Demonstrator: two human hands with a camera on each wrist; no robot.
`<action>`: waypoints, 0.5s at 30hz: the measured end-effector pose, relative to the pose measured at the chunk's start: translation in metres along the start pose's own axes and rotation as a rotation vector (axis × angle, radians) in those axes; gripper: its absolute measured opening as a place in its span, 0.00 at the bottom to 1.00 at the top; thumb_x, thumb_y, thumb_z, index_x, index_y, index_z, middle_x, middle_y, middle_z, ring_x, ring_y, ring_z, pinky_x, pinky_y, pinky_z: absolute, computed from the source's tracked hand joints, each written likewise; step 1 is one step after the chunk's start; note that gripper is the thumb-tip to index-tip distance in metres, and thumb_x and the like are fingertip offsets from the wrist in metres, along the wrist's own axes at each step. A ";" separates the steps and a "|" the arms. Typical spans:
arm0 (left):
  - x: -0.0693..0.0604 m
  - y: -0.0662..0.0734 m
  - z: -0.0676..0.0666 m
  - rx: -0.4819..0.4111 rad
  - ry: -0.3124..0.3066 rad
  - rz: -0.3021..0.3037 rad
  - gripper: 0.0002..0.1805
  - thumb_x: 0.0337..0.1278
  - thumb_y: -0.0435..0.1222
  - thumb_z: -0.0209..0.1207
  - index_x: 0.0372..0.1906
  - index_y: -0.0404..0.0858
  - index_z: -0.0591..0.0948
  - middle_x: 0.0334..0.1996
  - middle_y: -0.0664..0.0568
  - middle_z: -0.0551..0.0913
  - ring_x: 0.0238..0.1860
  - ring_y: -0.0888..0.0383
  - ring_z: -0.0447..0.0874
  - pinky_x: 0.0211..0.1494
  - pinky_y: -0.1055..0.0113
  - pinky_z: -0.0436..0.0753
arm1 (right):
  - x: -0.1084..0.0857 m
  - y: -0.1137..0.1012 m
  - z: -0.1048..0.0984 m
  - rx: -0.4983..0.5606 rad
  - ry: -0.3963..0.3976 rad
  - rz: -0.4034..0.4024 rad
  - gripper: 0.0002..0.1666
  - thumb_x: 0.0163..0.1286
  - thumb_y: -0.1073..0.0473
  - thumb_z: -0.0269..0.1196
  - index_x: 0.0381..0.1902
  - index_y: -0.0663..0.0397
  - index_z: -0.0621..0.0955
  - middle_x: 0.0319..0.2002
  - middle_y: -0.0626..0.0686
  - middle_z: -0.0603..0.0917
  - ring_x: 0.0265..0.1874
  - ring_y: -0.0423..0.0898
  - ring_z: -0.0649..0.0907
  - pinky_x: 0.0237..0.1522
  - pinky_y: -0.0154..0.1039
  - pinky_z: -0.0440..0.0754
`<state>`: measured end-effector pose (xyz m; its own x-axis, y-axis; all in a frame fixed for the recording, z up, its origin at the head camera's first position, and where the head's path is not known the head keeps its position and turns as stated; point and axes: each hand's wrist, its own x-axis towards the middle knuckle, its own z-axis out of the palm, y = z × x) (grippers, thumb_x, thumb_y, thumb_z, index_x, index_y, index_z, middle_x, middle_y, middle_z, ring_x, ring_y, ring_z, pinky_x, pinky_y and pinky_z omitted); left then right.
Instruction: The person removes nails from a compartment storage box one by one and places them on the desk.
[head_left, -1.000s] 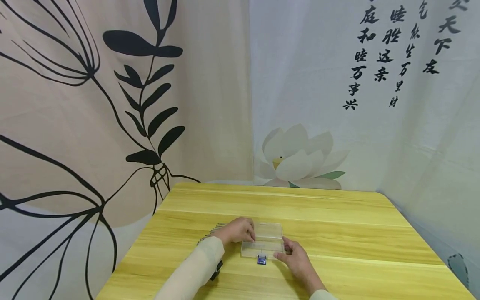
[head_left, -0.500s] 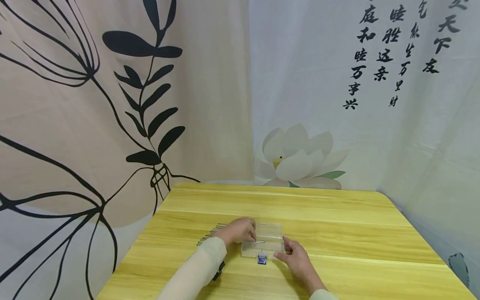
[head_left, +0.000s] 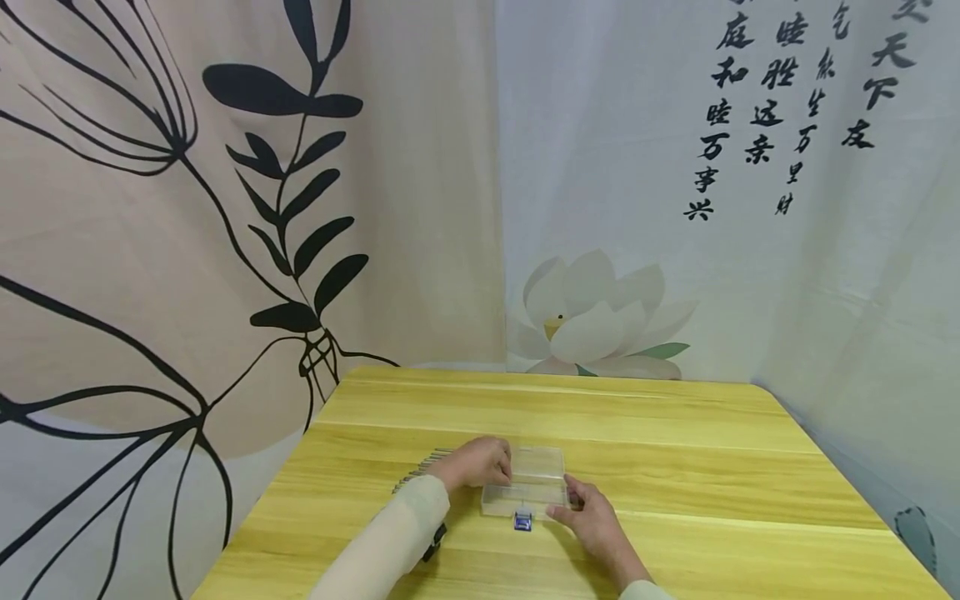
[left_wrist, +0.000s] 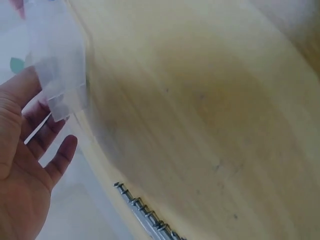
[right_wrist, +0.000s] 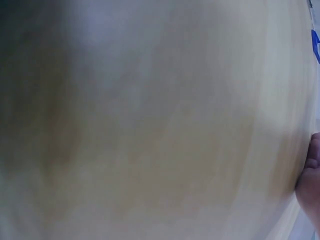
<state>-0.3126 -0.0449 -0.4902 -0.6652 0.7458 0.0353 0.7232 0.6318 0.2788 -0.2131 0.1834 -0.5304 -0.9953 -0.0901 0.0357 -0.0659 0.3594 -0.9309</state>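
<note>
A clear plastic box [head_left: 498, 504] lies on the wooden table with its lid [head_left: 543, 461] raised at the back. My left hand [head_left: 476, 461] is over the box's left end, its fingers bent down into it. In the left wrist view, translucent plastic covers the fingertips of the left hand [left_wrist: 30, 135], so whatever they hold is hidden. My right hand [head_left: 588, 512] grips the box's right front corner, thumb in front and fingers at the side. Only part of the right hand [right_wrist: 311, 180] shows at the right wrist view's edge. A blue tab [head_left: 522, 522] hangs at the box's front.
Left of the box, partly behind the left forearm, several thin metal rods with raised ends [left_wrist: 145, 212] lie in a row; their kind is unclear. A small black object [head_left: 433, 542] shows beside the left sleeve. The wooden table [head_left: 712, 467] meets a printed curtain [head_left: 420, 208] behind.
Half a second ago a short silvery rod showed at the left fingertips over the box; now it is out of sight. The right hand keeps its place on the box.
</note>
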 end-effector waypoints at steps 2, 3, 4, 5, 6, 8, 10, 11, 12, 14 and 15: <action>-0.001 0.000 -0.003 -0.054 0.017 -0.004 0.03 0.59 0.36 0.69 0.33 0.42 0.91 0.35 0.61 0.81 0.37 0.68 0.78 0.43 0.74 0.78 | 0.000 -0.001 0.000 -0.006 0.003 0.000 0.43 0.62 0.63 0.71 0.67 0.79 0.65 0.46 0.60 0.82 0.44 0.50 0.81 0.49 0.49 0.80; -0.002 -0.001 -0.004 -0.075 0.027 -0.006 0.03 0.59 0.36 0.69 0.33 0.42 0.91 0.35 0.61 0.81 0.36 0.68 0.78 0.43 0.74 0.78 | -0.001 -0.001 0.001 -0.009 0.007 0.002 0.43 0.61 0.63 0.71 0.67 0.79 0.65 0.46 0.60 0.82 0.44 0.50 0.81 0.49 0.49 0.80; -0.002 -0.001 -0.006 -0.095 0.038 -0.010 0.03 0.59 0.36 0.69 0.32 0.42 0.91 0.34 0.62 0.81 0.36 0.68 0.78 0.43 0.73 0.79 | -0.001 -0.001 0.001 -0.012 0.011 0.004 0.43 0.61 0.63 0.71 0.67 0.79 0.65 0.46 0.60 0.82 0.44 0.50 0.81 0.50 0.49 0.80; -0.002 -0.001 -0.007 -0.101 0.042 -0.020 0.03 0.60 0.36 0.68 0.32 0.43 0.90 0.34 0.63 0.81 0.37 0.68 0.78 0.44 0.73 0.79 | -0.001 -0.002 0.001 -0.013 0.012 0.003 0.42 0.61 0.63 0.71 0.67 0.79 0.65 0.46 0.59 0.82 0.44 0.50 0.81 0.50 0.49 0.79; -0.002 -0.001 -0.009 -0.106 0.048 -0.023 0.03 0.60 0.36 0.68 0.32 0.44 0.90 0.34 0.62 0.82 0.37 0.68 0.79 0.45 0.72 0.79 | -0.001 -0.002 0.001 -0.014 0.010 0.002 0.42 0.62 0.64 0.71 0.67 0.79 0.65 0.46 0.59 0.82 0.44 0.50 0.81 0.50 0.49 0.79; -0.003 -0.002 -0.011 -0.118 0.060 -0.032 0.03 0.60 0.36 0.67 0.32 0.44 0.90 0.34 0.63 0.82 0.38 0.68 0.79 0.46 0.71 0.79 | -0.001 -0.001 0.001 -0.014 0.007 0.004 0.42 0.62 0.64 0.71 0.67 0.78 0.66 0.45 0.59 0.82 0.44 0.50 0.81 0.50 0.49 0.79; -0.004 -0.003 -0.014 -0.135 0.067 -0.042 0.04 0.61 0.35 0.66 0.33 0.45 0.90 0.33 0.64 0.82 0.37 0.68 0.78 0.46 0.71 0.79 | -0.001 -0.001 0.001 -0.009 0.004 0.004 0.42 0.62 0.64 0.71 0.67 0.78 0.65 0.45 0.59 0.82 0.44 0.50 0.81 0.50 0.50 0.79; -0.004 -0.004 -0.014 -0.140 0.070 -0.050 0.04 0.62 0.35 0.66 0.33 0.45 0.90 0.33 0.64 0.82 0.37 0.68 0.78 0.45 0.71 0.79 | -0.001 -0.001 0.001 -0.006 0.003 0.005 0.42 0.61 0.64 0.71 0.67 0.78 0.65 0.45 0.59 0.82 0.44 0.50 0.81 0.50 0.50 0.79; -0.005 -0.005 -0.015 -0.150 0.074 -0.057 0.05 0.63 0.35 0.65 0.33 0.45 0.89 0.32 0.65 0.82 0.36 0.68 0.78 0.44 0.71 0.79 | -0.001 -0.001 0.001 -0.006 0.005 0.005 0.43 0.61 0.64 0.71 0.67 0.78 0.65 0.45 0.59 0.82 0.44 0.50 0.81 0.50 0.50 0.79; -0.005 -0.007 -0.017 -0.174 0.077 -0.079 0.05 0.64 0.35 0.64 0.33 0.44 0.89 0.30 0.65 0.81 0.33 0.68 0.77 0.41 0.71 0.78 | -0.001 -0.001 0.001 -0.006 0.007 0.006 0.43 0.61 0.63 0.71 0.67 0.78 0.65 0.46 0.59 0.82 0.44 0.50 0.81 0.51 0.50 0.79; -0.006 -0.008 -0.017 -0.188 0.081 -0.088 0.05 0.64 0.34 0.64 0.33 0.43 0.89 0.29 0.65 0.81 0.32 0.68 0.77 0.39 0.71 0.78 | -0.001 -0.001 0.001 -0.007 0.008 0.006 0.43 0.61 0.63 0.71 0.67 0.78 0.65 0.46 0.59 0.82 0.44 0.50 0.81 0.51 0.51 0.79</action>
<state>-0.3178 -0.0581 -0.4762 -0.7428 0.6649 0.0780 0.6190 0.6378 0.4583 -0.2116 0.1822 -0.5295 -0.9962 -0.0802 0.0328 -0.0600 0.3661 -0.9287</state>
